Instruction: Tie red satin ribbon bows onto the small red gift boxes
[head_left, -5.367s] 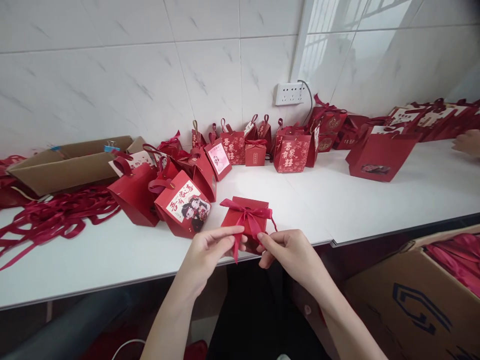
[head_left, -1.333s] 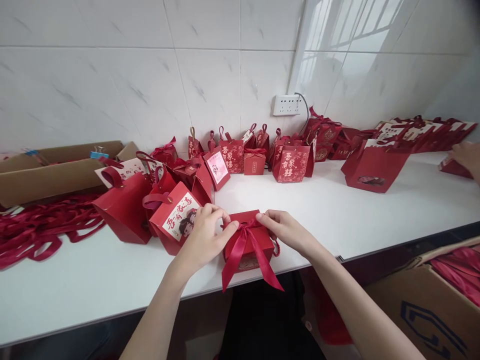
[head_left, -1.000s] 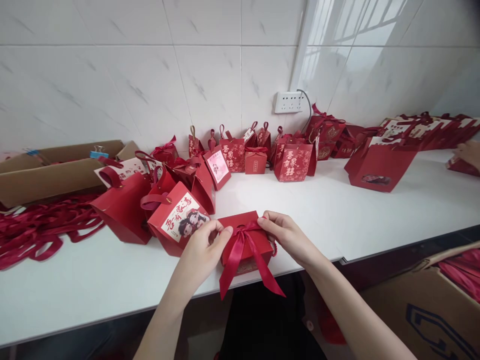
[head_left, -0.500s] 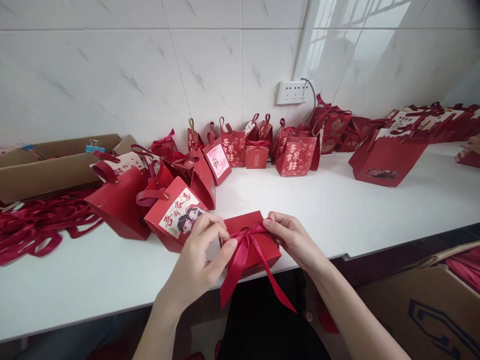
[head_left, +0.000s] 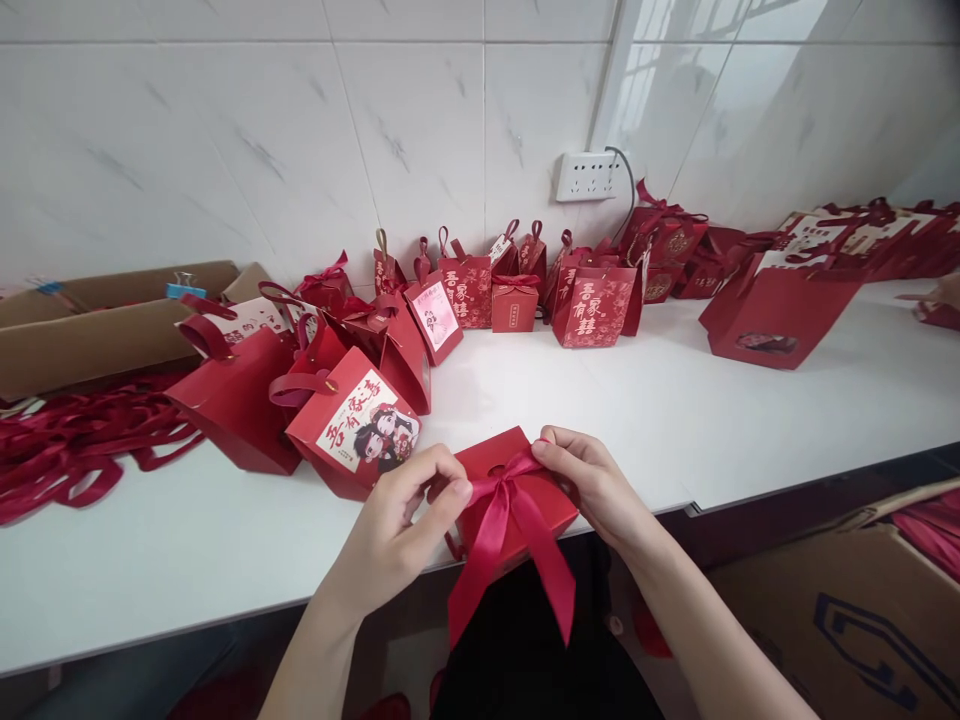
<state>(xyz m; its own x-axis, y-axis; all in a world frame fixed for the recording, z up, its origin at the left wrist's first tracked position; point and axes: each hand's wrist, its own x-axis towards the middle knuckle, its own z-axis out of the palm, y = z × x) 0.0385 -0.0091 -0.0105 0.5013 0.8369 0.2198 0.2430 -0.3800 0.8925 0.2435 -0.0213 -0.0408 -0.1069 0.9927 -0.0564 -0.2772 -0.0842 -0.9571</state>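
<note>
A small red box (head_left: 547,500) rests at the front edge of the white table, tilted. Tied on top of it is a shiny red ribbon bow (head_left: 501,485), whose two tails hang over the table edge. My left hand (head_left: 412,515) pinches the left loop of the bow between thumb and fingertips. On the other side, my right hand (head_left: 589,475) pinches the right loop, its lower fingers beside the box. Just left of my left hand stands a red bag with a cartoon couple label (head_left: 360,430).
Red gift boxes (head_left: 589,305) line the wall below a power strip (head_left: 592,177). Loose ribbons (head_left: 75,445) and an open cardboard tray (head_left: 90,335) lie left. A cardboard box (head_left: 847,600) stands lower right. At the far right, another person's hand (head_left: 941,292) shows.
The box and bow have shifted slightly right and toward me. My left hand has closed its pinch on the left loop, and the ribbon tails hang wider and flatter.
</note>
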